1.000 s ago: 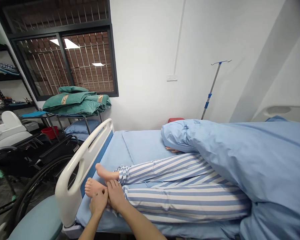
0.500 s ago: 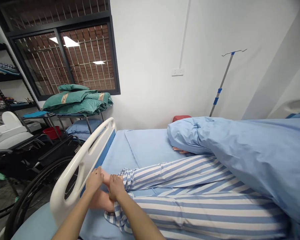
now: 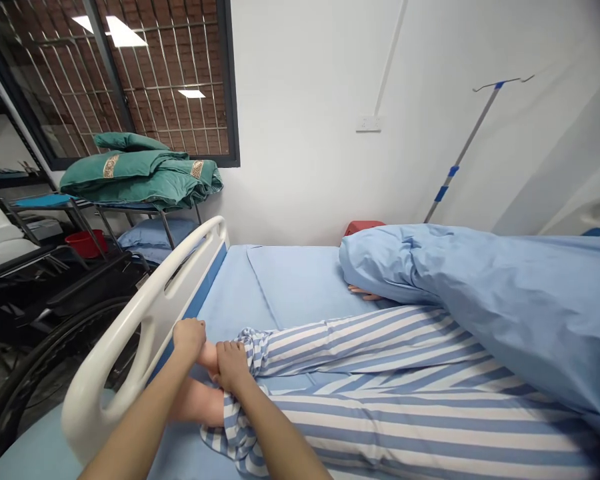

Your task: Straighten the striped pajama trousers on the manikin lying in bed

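Note:
A figure in blue-and-white striped trousers (image 3: 350,347) lies on the bed with both feet towards the left end. My left hand (image 3: 189,338) is wrapped around the front of the far foot (image 3: 207,358). Around the ankle of that same leg, just below the bunched trouser cuff (image 3: 254,350), my right hand (image 3: 231,365) is closed. Nearer to me the other foot (image 3: 197,401) rests on the sheet, partly covered by my left forearm. A light blue quilt (image 3: 480,287) covers the upper legs and body; fingers (image 3: 364,293) show from under its edge.
The white bed end board (image 3: 145,313) stands close to the left of my left hand. Beyond it is a black wheelchair (image 3: 80,293). Green folded bedding (image 3: 145,177) lies by the window. An IV pole (image 3: 463,153) rises behind the bed, near a red object (image 3: 363,227).
The view has shifted slightly down and right. My left hand's grip on the far foot looks more closed over the toes; the right hand stays at the ankle.

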Tool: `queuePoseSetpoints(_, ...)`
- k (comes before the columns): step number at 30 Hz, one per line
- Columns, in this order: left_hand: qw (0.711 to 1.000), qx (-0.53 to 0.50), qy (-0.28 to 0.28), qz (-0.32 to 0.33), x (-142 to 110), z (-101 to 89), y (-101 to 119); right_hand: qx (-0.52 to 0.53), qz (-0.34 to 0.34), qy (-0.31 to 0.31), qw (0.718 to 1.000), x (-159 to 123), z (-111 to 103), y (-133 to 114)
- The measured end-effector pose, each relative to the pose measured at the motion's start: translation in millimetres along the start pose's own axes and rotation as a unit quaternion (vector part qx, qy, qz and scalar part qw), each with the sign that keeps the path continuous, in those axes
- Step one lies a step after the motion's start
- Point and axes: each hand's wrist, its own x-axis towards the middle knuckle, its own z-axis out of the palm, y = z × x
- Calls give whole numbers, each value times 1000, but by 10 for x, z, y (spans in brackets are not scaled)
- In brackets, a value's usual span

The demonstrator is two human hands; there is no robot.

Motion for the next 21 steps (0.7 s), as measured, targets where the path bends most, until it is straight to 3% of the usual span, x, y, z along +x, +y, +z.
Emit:
queuePoseSetpoints(5,999,33,19,-7,-72,61,132,-14,12,4,1000,16,67,0)
queuePoseSetpoints(11,990,12,139,-1,-223,188,99,-13,16,14,1000,0,80,-14)
queuePoseSetpoints(21,995,12,101,-11,-466,128,-138,-1,9,31,999,-56,25,-39)
